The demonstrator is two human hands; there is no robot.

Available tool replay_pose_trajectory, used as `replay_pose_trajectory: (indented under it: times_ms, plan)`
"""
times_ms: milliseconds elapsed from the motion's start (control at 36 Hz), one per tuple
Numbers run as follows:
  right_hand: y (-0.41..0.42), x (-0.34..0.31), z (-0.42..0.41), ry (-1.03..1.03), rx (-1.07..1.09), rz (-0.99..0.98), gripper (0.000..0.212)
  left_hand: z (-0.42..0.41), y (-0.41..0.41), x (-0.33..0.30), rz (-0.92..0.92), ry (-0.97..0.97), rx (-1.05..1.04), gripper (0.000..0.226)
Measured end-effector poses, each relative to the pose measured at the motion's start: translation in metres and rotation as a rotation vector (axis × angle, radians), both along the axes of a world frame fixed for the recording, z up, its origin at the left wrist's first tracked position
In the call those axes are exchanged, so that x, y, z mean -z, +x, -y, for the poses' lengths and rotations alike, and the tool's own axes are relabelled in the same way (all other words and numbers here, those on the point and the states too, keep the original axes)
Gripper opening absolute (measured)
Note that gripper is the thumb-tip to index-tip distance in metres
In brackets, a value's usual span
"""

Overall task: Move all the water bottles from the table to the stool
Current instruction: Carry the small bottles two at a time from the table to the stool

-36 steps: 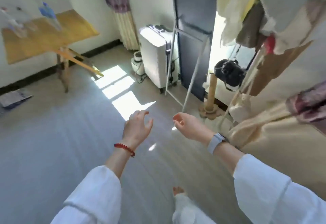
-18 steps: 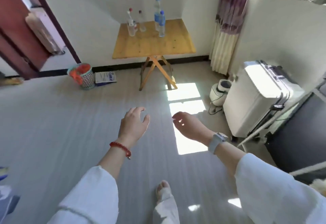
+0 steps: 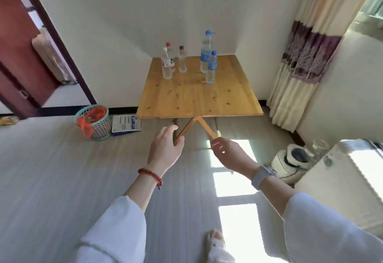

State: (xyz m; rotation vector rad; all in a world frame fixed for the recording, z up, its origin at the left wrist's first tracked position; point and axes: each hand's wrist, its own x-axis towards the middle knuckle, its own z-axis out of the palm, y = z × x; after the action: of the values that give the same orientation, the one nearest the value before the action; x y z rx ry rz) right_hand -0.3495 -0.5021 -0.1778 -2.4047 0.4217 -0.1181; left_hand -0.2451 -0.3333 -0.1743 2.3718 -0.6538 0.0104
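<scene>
Several clear water bottles stand at the far end of a square wooden folding table [image 3: 199,101] ahead of me. On the left are a white-capped bottle [image 3: 166,66], a red-capped one [image 3: 171,56] behind it and a slim dark-capped one [image 3: 182,60]. On the right a tall blue-capped bottle [image 3: 206,52] stands behind a shorter blue-capped one [image 3: 211,68]. My left hand [image 3: 165,148] and my right hand [image 3: 230,155] are raised in front of me, short of the table's near edge, fingers apart, holding nothing. No stool is in view.
A mesh bin with an orange bag [image 3: 93,121] and a flat packet [image 3: 126,123] sit on the floor left of the table. An open red door [image 3: 22,61] is at the left. A curtain [image 3: 298,66], a white appliance [image 3: 290,161] and a white suitcase [image 3: 342,184] line the right side.
The view has swung left from the clothes rack and suitcase to face the table, which is now much closer. Both hands stay raised and empty.
</scene>
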Motion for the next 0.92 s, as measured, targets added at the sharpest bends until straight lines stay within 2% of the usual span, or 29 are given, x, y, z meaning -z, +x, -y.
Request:
replay_pose_trajectory:
  times_ms: [139, 306, 472, 778, 917]
  plan:
    - [0.114, 0.021, 0.064, 0.036, 0.023, 0.006, 0.029, 0.06, 0.103, 0.02, 0.0, 0.035, -0.01, 0.039]
    - [0.256, 0.017, 0.142, 0.033, 0.076, 0.054, 0.03, 0.136, 0.244, 0.007, 0.044, 0.068, -0.015, 0.042]
    - [0.359, 0.022, 0.188, 0.099, 0.142, 0.09, 0.039, 0.18, 0.34, 0.021, 0.019, 0.08, -0.05, 0.044]
    - [0.532, 0.063, 0.297, 0.179, 0.503, 0.115, 0.071, 0.268, 0.519, 0.064, 0.009, 0.083, -0.012, 0.053]
    - [0.61, 0.079, 0.335, 0.356, 0.746, 0.095, 0.087, 0.286, 0.591, 0.084, -0.087, 0.067, -0.03, 0.061]
